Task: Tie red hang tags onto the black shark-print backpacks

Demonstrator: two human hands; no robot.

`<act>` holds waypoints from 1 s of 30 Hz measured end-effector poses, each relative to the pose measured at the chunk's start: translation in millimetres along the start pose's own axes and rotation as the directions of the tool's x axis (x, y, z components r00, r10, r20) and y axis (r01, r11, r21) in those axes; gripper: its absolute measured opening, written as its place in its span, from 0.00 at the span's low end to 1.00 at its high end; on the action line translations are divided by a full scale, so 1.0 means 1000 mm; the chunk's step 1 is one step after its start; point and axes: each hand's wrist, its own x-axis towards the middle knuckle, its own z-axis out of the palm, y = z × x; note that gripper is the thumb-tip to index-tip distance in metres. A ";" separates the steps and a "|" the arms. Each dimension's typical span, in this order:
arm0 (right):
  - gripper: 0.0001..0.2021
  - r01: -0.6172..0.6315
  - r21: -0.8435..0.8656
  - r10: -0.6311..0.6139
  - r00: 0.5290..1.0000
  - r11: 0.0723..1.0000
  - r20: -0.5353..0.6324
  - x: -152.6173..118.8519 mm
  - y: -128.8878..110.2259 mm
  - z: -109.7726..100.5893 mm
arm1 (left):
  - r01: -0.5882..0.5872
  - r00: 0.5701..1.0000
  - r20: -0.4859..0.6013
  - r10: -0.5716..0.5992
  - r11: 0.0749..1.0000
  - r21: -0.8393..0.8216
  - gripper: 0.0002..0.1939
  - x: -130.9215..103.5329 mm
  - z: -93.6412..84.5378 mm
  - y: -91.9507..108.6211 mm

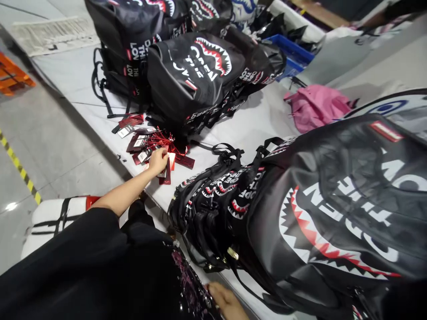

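My left hand [158, 161] reaches over the table to a pile of hang tags [142, 141] with red strings. Its thumb and fingers are closed on a dark red hang tag [165, 179]. My right hand [227, 303] shows partly at the bottom edge, beside my dark clothing and near the front backpack; its fingers are mostly hidden. A large black backpack [267, 240] with a printed shark mouth and white letters lies at the right, part of a row of similar bags. Another black backpack [196, 89] sits just behind the tags.
More black backpacks [123, 26] are piled at the far end of the white table [110, 138]. A blue bin [290, 55] and a pink cloth item [316, 109] lie toward the back right. At left, the grey floor holds a white strapped bundle [50, 215] and an orange object [13, 75].
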 end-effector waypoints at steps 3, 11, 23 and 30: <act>0.15 0.104 -0.018 -0.103 0.994 0.994 0.035 0.059 -0.089 0.023 | -0.131 0.989 -0.055 0.138 0.984 0.124 0.24 0.078 0.016 -0.002; 0.15 0.121 -0.416 -0.327 0.820 0.901 -0.470 0.307 -0.289 -0.026 | -0.287 0.889 0.363 0.280 0.957 -0.036 0.04 0.150 0.030 -0.035; 0.15 -0.224 -0.570 -0.134 0.845 0.791 -0.518 0.386 -0.336 -0.011 | -0.357 0.763 0.507 0.400 0.916 -0.185 0.06 0.179 0.013 -0.057; 0.17 -0.434 -0.466 0.096 0.802 0.771 -0.589 0.354 -0.333 -0.007 | -0.449 0.700 0.559 0.444 0.883 -0.138 0.05 0.174 0.023 -0.039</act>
